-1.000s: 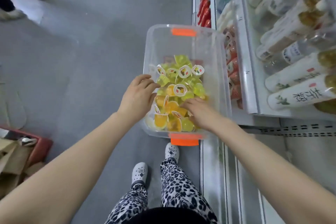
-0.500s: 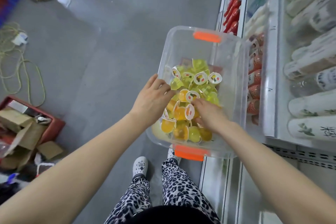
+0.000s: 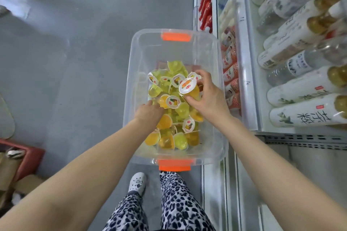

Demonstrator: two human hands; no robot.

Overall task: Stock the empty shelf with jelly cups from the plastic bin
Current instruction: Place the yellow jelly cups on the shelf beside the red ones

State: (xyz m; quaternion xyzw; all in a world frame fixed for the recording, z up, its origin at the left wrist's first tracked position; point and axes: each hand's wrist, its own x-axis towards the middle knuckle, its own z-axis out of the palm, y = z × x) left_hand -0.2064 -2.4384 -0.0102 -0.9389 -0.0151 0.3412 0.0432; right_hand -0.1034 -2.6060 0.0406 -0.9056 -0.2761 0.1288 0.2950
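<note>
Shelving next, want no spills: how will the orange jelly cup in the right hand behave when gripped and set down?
Probably light: the right hand holds the jelly cup alone, clear of the pile. Its thin clear wall and peel lid likely give under a hard squeeze. It may tip easily: the other cups in the bin lie toppled.

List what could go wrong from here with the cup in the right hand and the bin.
1. The right hand holds the orange jelly cup tilted, in its fingers alone; it may drop into the plastic bin.
2. The left hand digs into the loose pile of cups; pressing could dent a lid.
3. What supports the bin is hidden; a hard push might tip it.
</note>
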